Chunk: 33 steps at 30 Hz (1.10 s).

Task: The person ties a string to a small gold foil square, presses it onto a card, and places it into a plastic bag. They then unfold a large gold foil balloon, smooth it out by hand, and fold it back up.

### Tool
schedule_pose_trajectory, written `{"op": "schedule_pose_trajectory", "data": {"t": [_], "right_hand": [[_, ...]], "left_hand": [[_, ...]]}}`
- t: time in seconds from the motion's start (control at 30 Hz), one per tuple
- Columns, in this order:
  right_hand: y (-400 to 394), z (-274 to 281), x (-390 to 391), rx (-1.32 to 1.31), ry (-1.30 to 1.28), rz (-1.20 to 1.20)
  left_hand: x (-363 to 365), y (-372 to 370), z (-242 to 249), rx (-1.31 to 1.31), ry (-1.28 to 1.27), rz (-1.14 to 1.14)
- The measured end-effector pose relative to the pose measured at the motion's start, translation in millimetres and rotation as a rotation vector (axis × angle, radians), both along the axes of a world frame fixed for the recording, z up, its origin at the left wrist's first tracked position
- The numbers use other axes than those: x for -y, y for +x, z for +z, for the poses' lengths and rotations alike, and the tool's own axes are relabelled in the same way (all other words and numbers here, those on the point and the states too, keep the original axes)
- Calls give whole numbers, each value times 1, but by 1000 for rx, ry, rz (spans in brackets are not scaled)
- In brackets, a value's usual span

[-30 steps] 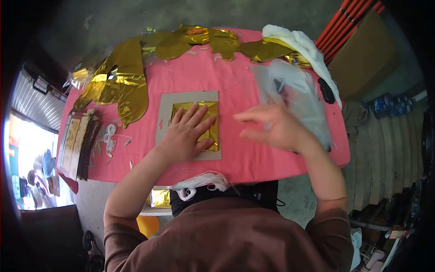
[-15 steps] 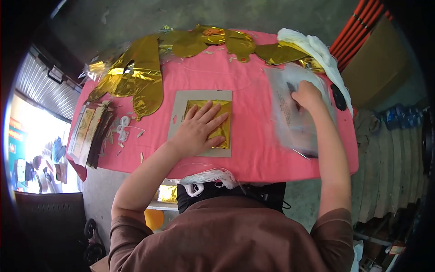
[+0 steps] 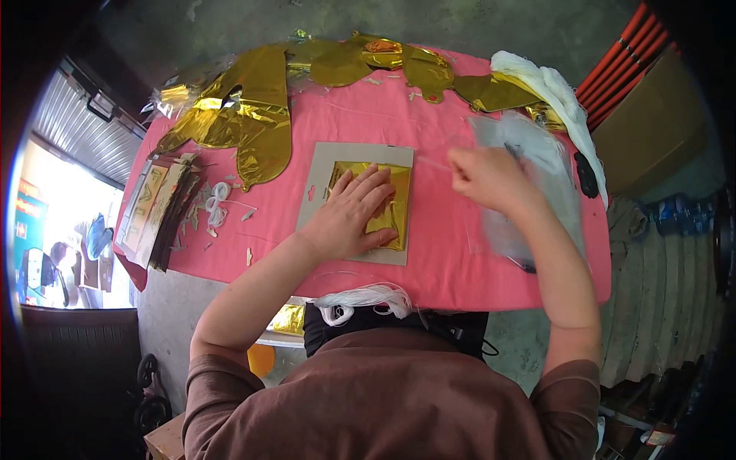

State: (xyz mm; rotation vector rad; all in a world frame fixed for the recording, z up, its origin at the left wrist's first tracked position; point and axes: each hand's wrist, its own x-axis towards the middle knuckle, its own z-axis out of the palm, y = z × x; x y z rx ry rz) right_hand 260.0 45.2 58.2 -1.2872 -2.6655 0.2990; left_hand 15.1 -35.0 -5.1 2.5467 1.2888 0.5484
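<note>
My left hand (image 3: 354, 211) lies flat with fingers spread on a folded gold foil balloon (image 3: 397, 201). Under the foil is a grey cardboard card (image 3: 322, 165) with a small hang hole on its left side. My right hand (image 3: 484, 178) is closed in a pinch, palm down, at the left edge of a stack of clear plastic bags (image 3: 510, 234). From its fingers a thin, see-through bag (image 3: 435, 162) stretches left over the pink cloth; its outline is faint. Part of the bag stack is hidden under my right forearm.
Gold foil balloons (image 3: 264, 115) lie along the pink table's (image 3: 445, 268) far edge. A bundle of white thread (image 3: 548, 84) hangs at the far right, another (image 3: 368, 297) at the near edge. Packed cards (image 3: 157, 211) stand at left, beside a white string coil (image 3: 218, 201) and scraps.
My right hand has moved left from the middle of the bag stack, drawing a clear bag with it. My left hand stays on the foil. The whole view has shifted slightly.
</note>
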Motion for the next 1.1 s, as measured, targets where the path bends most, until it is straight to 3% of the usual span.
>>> {"op": "schedule_pose_trajectory", "data": {"t": [0.07,0.2,0.5,0.6,0.7,0.8,0.9,0.97,1.1], "right_hand": [[-13,-28,-16,73,231,136],[-35,-41,-26,166,202,175],[-60,-64,-31,-32,253,174],[-44,-55,-29,-23,125,135],[-31,-56,-30,-210,132,19],[-29,-69,-37,-289,296,77],[-39,-67,-41,-98,264,10],[-47,-57,-52,265,124,-91],[-31,-22,-61,323,262,-261]], "left_hand": [[0,0,0,6,-6,-1],[0,0,0,19,6,-6],[-1,-2,-4,-44,13,-10],[0,-2,-2,-50,14,-5],[-1,0,-4,-49,28,-7],[0,-2,-4,-59,38,-10],[0,-1,-6,-71,46,-14],[1,-2,-6,-84,50,-13],[0,-2,-6,-94,63,-14]]}}
